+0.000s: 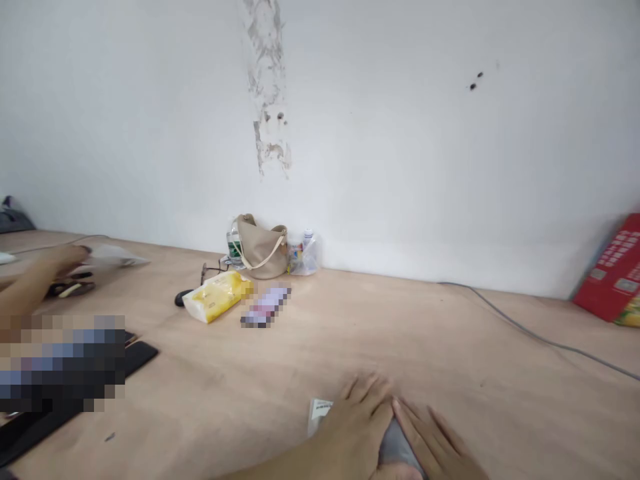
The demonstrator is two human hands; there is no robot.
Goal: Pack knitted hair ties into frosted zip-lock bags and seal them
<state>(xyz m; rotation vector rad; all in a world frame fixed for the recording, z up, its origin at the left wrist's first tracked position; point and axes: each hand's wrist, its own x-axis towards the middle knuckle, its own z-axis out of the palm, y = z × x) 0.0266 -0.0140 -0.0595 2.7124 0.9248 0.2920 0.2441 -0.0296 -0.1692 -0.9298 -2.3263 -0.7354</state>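
Observation:
Close to the bottom edge of the head view, a grey, thin packet (pixel 399 445) lies on the wooden table. Part of a white printed label (pixel 318 412) shows at its left side. My left hand (pixel 357 423) lies flat over the packet, fingers stretched forward. My right hand (pixel 436 437) rests beside it with straight fingers, its index fingertip touching the left hand. Between the two hands a strip of the grey surface shows. Most of the packet is hidden under them, so its contents cannot be made out.
Against the wall stand a beige handbag (pixel 263 250) and a bagged bottle (pixel 309 253). A yellow tissue pack (pixel 220 295) and a phone (pixel 266 307) lie before them. Another person's arm (pixel 37 280) reaches in at left. A cable (pixel 525 327) and red box (pixel 613 273) are right.

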